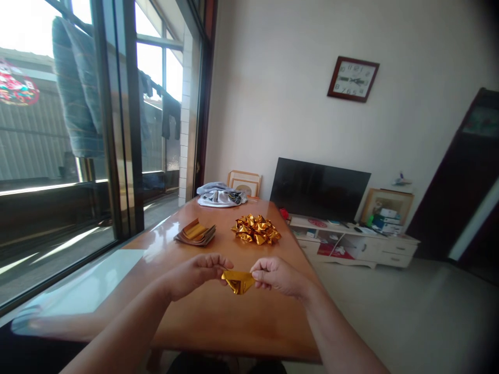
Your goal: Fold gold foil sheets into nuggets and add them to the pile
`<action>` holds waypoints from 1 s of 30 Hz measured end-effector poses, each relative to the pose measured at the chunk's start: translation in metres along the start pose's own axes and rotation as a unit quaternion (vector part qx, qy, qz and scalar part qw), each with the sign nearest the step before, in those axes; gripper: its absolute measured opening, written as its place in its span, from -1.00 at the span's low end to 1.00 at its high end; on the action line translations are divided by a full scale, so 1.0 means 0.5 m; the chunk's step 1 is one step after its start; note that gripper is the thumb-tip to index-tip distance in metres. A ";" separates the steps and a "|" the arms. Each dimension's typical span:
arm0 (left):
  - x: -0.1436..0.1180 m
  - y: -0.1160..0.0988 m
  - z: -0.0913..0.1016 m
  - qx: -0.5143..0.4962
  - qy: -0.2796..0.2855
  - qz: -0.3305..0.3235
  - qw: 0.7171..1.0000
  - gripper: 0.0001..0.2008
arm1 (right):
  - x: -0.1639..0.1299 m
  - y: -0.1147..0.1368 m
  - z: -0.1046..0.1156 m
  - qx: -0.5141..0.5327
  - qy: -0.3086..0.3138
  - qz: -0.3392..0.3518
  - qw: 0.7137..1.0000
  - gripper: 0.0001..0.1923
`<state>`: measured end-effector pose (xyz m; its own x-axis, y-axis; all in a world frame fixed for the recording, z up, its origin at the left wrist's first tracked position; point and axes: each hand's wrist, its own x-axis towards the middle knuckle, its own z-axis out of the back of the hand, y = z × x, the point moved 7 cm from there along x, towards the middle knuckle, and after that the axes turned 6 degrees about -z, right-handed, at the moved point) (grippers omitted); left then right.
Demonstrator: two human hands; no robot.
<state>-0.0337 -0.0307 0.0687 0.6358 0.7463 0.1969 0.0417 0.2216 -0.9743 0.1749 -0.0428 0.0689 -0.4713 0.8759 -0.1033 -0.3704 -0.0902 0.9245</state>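
1. Two hands occupy the lower centre of the frame, above the near part of the tabletop (218, 322). Both forearms enter from the bottom edge.
2. The left hand (198, 272) is closed in a pinch on the left end of a folded gold foil piece (237, 282). Its fingers are curled inward, thumb towards the foil.
3. The right hand (275, 275) is closed in a pinch on the right end of the same gold foil piece. Its knuckles face upward.
4. The gold foil piece sits between the two hands, just below centre frame. It is held clear above the tabletop; its lower edge hangs in a shallow point.
5. A pile of finished gold foil shapes (256, 229) lies on the tabletop at centre frame, beyond the hands and well apart from them.
6. A stack of flat gold sheets (195, 233) lies left of the pile, near it but not touching.
7. A bundle of folded cloth (220, 196) rests at the far end of the tabletop, above the stack in the frame.
8. A dark television screen (318, 189) stands right of centre on a low white cabinet (351, 244).
9. A wall clock (353, 79) hangs in the upper right of the frame.
10. A glass sliding door (117, 130) fills the left side; laundry (74, 88) hangs outside it in the upper left.
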 end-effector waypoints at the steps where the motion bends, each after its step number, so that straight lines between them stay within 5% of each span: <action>1: -0.014 -0.003 -0.006 -0.003 -0.006 0.003 1.000 -0.65 | -0.013 0.007 -0.009 -0.007 0.000 0.005 1.000 -0.64; 8: -0.090 -0.083 -0.046 0.096 -0.073 -0.017 0.993 -0.61 | -0.088 0.064 -0.071 -0.098 -0.003 0.038 0.994 -0.81; 13: -0.124 -0.118 -0.124 0.225 -0.018 -0.025 0.974 -0.55 | -0.129 0.123 -0.128 -0.166 -0.002 0.072 0.983 -0.84; 17: -0.162 -0.136 -0.159 0.281 -0.029 -0.061 0.957 -0.57 | -0.161 0.157 -0.163 -0.187 -0.018 0.100 0.977 -0.85; 24: -0.230 -0.118 -0.178 0.266 -0.054 -0.056 0.961 -0.61 | -0.198 0.129 -0.195 -0.119 -0.083 0.068 0.987 -0.82; 30: -0.249 -0.088 -0.186 0.234 -0.025 -0.036 0.971 -0.61 | -0.199 0.087 -0.213 -0.019 -0.049 0.037 0.998 -0.68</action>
<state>-0.0429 -0.1917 0.0768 0.6057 0.7449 0.2798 -0.2767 0.5268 -0.8037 0.1203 -0.1843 0.0801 -0.4181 0.9084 0.0027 -0.3679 -0.1721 0.9138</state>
